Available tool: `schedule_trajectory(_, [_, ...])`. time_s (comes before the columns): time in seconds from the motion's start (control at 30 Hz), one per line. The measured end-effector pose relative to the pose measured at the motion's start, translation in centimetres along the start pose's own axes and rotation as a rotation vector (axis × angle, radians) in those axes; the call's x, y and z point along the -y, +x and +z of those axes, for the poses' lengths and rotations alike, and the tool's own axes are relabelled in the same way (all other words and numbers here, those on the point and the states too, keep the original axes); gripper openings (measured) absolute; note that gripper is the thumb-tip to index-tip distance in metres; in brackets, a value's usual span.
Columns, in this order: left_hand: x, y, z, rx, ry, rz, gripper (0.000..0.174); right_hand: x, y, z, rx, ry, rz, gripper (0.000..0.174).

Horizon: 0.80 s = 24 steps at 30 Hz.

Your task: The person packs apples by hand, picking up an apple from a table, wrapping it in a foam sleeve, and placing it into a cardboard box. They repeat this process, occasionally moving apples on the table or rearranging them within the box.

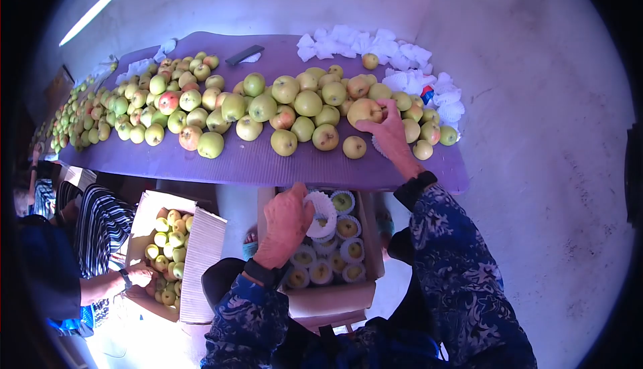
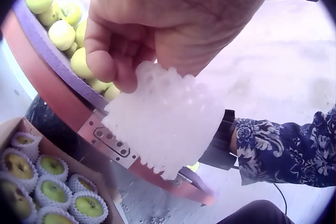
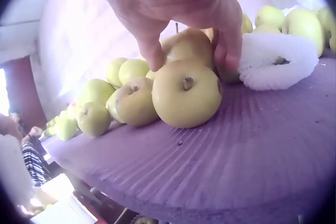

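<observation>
My left hand (image 1: 287,225) pinches a white foam net sleeve (image 1: 323,213) over the near edge of the table. In the left wrist view the sleeve (image 2: 165,119) hangs below the curled fingers, its scalloped edge downward. At the right part of the purple table, my right hand (image 1: 393,134) grips a large yellowish apple (image 1: 364,112) with thumb and fingers on opposite sides. The right wrist view has that apple (image 3: 190,45) partly hidden behind another apple (image 3: 186,98) nearer the camera. Another foam sleeve (image 3: 275,61) lies on the table beside the right fingers.
A long heap of apples (image 1: 233,107) covers much of the purple table (image 1: 254,165). White foam sleeves (image 1: 341,41) are piled along its back right. Below stands a carton (image 1: 335,299) of sleeved apples. At left, another person's hand (image 1: 140,275) reaches into a box (image 1: 204,255) of bare apples.
</observation>
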<state>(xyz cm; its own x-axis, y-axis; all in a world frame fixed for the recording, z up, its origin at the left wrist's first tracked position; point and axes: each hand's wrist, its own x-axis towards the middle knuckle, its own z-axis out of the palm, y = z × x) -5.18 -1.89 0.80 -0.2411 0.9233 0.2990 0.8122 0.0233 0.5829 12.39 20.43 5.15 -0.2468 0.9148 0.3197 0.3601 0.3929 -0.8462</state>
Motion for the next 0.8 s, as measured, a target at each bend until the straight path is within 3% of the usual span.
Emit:
schedule_trajectory(0.17, [-1.5, 0.2, -0.4, 0.048, 0.019, -0.067, 0.021, 6.3, -6.9, -2.1, 0.206, 0.550, 0.046, 0.076])
schedule_trajectory(0.3, [-1.6, 0.2, 0.8, 0.013, 0.001, 0.015, 0.019, 6.9, -13.1, -0.9, 0.421, 0.580, 0.093, 0.080])
schedule_trajectory(0.4, [-1.2, 0.3, 1.1, 0.007, -0.034, 0.042, 0.020, 7.1, -15.8, 0.0, 0.465, 0.284, -0.029, 0.079])
schedule_trajectory(0.57, [0.3, 0.7, 2.2, -0.001, -0.231, -0.019, 0.017, 4.1, -16.5, 0.9, 0.429, 0.463, 0.050, 0.077])
schedule_trajectory(0.67, [1.3, 1.4, 3.0, 0.078, -0.478, -0.200, 0.016, 2.7, -16.5, 0.9, 0.450, 0.553, 0.161, 0.079])
schedule_trajectory(0.8, [0.7, 1.1, 2.0, 0.120, -0.471, -0.183, 0.018, 2.9, -16.8, 0.8, 0.466, 0.646, 0.259, 0.082])
